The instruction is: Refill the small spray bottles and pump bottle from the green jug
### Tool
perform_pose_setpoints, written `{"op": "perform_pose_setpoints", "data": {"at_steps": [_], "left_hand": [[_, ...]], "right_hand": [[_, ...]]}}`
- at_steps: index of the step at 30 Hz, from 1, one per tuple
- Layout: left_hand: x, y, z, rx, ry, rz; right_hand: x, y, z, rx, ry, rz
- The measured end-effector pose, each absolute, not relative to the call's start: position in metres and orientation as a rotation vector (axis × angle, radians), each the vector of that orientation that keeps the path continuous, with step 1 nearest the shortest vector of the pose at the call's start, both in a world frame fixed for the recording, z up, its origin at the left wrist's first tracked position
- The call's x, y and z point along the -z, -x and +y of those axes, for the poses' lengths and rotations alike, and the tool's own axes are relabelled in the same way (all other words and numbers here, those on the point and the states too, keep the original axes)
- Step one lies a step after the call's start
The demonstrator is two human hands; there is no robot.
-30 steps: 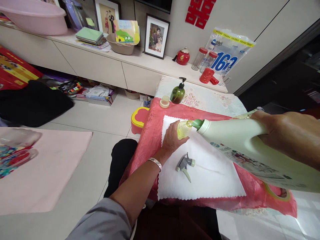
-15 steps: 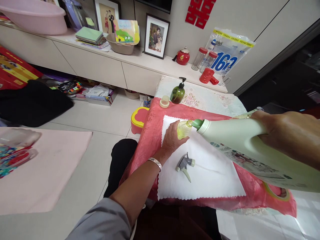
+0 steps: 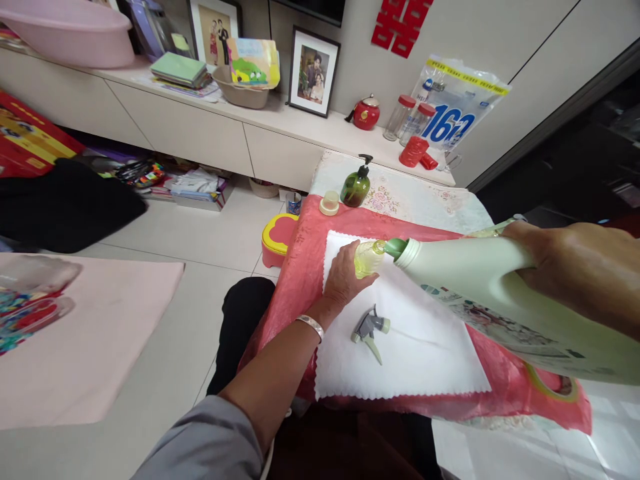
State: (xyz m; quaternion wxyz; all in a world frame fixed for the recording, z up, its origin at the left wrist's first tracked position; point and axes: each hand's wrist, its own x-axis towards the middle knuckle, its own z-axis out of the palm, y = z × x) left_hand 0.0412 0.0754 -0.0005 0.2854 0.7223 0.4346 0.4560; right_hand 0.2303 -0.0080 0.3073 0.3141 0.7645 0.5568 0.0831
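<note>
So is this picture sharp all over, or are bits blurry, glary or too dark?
Head view: fairly crisp at the spray top; head view: the plastic box at left looks soft; head view: glare whitens the floor at lower right; head view: dark furniture at far right looks murky.

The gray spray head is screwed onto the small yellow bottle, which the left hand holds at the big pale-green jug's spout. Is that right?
Not quite: the gray spray head lies on the white cloth, as the head view shows. The left hand does hold the small yellow bottle at the spout of the big pale-green jug.
</note>
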Motion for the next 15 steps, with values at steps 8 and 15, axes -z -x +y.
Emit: {"op": "perform_pose_setpoints", "data": {"at_steps": [8,15], "left_hand": [[-0.001,-0.041,0.075,-1.218,-1.932,1.167],[0.001,-0.041,0.076,-1.227,-1.930,1.162]], "right_hand": [[-0.309,-0.218,-0.006,-0.174,-2.018,1.384],[-0.308,-0.223,-0.008,-0.197,-2.026,1.410]]}}
